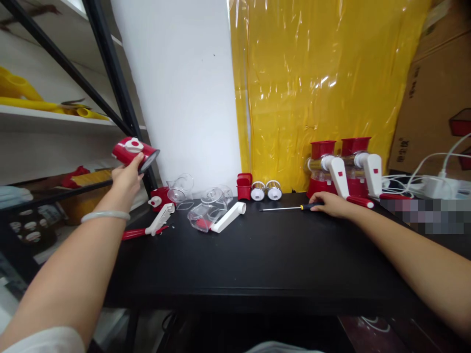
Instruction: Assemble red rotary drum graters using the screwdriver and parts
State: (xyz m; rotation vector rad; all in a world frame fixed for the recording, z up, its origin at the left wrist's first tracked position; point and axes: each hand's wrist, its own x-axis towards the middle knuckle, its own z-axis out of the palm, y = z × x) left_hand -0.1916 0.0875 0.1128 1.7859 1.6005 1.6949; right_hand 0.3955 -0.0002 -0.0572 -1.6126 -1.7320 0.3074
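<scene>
My left hand (128, 172) grips a red grater base (127, 149) with a white knob, tilted in the air above the table's left end. On the right, the fingers of my right hand (329, 203) close around the dark handle of a screwdriver (283, 209), whose shaft points left along the table. Below my left hand lie another red base (158, 198), a white crank handle with a red grip (160, 220) and clear plastic housings (211, 201). A second white crank handle (228, 217) rests in front of the housings.
Two assembled red-and-white rotary graters (322, 176) stand at the back right. A red hopper (244, 186) and two metal grater drums (265, 190) sit at the back middle. Black shelving (110, 68) rises at left; white cables (412, 184) and a cardboard box (434, 98) are at right.
</scene>
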